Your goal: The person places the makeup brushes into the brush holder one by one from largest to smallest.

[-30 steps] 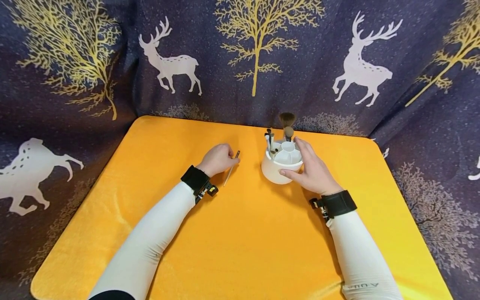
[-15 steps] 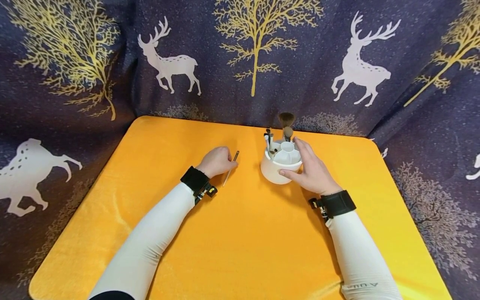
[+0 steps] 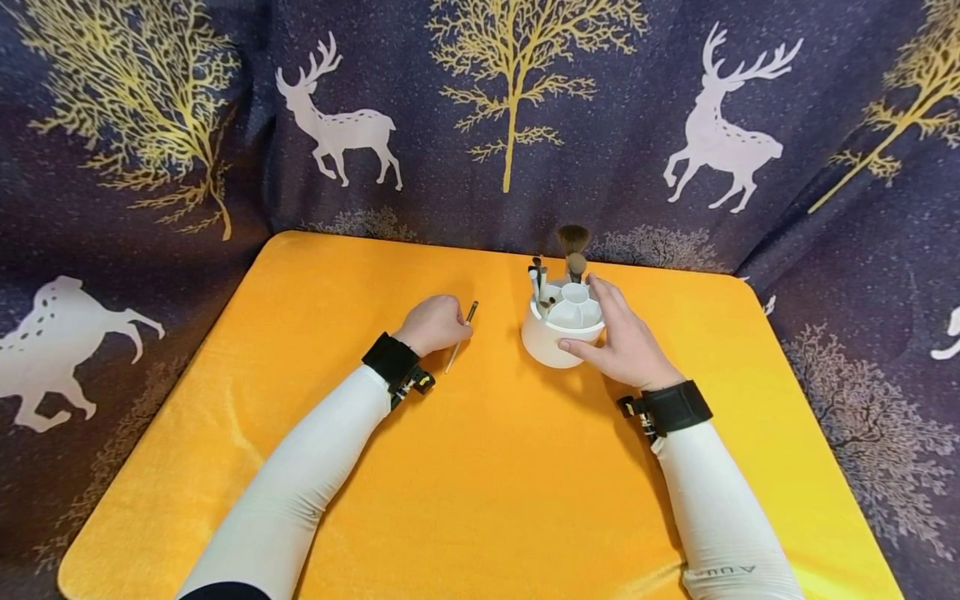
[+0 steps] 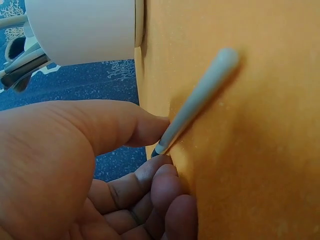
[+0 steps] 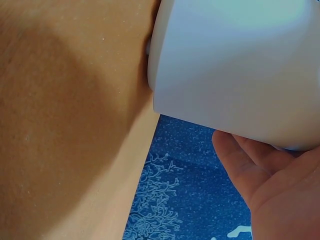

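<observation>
A thin makeup brush (image 3: 461, 336) with a pale handle and dark tip lies on the orange tabletop. My left hand (image 3: 433, 323) pinches it between thumb and forefinger; in the left wrist view the brush's pale handle (image 4: 200, 97) points away from the fingertips, its tip end hidden by them. To the right stands a round white brush holder (image 3: 551, 342) with divided compartments. My right hand (image 3: 626, 342) grips its right side, thumb in front and fingers behind. In the right wrist view the holder's smooth wall (image 5: 235, 70) rests against the fingers (image 5: 240, 165).
Several makeup brushes stand in the holder's left and back compartments, among them a large fluffy brush (image 3: 573, 240). The orange-covered table (image 3: 465, 483) ends at a dark cloth backdrop (image 3: 442, 217) printed with deer and trees.
My left thumb and fingers have shifted slightly down along the brush, towards me. The brush, the holder and my right hand have stayed where they were.
</observation>
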Demonstrator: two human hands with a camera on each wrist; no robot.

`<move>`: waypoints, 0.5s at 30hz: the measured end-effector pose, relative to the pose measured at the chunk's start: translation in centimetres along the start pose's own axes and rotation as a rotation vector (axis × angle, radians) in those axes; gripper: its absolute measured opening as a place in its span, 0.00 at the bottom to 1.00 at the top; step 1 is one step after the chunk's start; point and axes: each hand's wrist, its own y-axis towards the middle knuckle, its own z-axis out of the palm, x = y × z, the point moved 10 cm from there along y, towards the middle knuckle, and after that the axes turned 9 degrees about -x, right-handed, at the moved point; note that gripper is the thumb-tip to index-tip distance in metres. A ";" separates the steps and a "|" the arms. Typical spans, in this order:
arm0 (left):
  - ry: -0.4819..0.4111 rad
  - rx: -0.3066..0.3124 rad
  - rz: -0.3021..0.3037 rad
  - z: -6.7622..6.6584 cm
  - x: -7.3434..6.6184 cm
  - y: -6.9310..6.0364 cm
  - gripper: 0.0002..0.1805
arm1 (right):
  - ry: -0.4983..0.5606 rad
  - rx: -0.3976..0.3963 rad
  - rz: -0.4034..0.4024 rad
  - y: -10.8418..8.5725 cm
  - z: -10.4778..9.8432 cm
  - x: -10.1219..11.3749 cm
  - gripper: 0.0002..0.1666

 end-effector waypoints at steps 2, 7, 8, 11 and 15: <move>0.004 -0.001 -0.001 0.0 0.0 0.0 0.28 | 0.001 -0.001 0.005 0.0 0.0 0.0 0.68; -0.005 -0.008 0.002 -0.1 0.0 0.0 0.27 | 0.006 -0.003 0.001 0.1 -0.2 0.0 0.69; -0.008 -0.009 0.003 -0.1 0.0 0.0 0.27 | 0.006 -0.005 -0.003 0.1 -0.2 0.0 0.69; -0.012 -0.008 0.002 -0.1 0.0 -0.1 0.28 | 0.006 -0.003 -0.008 0.1 -0.2 0.1 0.69; -0.008 -0.008 0.000 0.0 0.0 -0.1 0.28 | 0.007 -0.004 -0.007 0.1 -0.1 0.1 0.69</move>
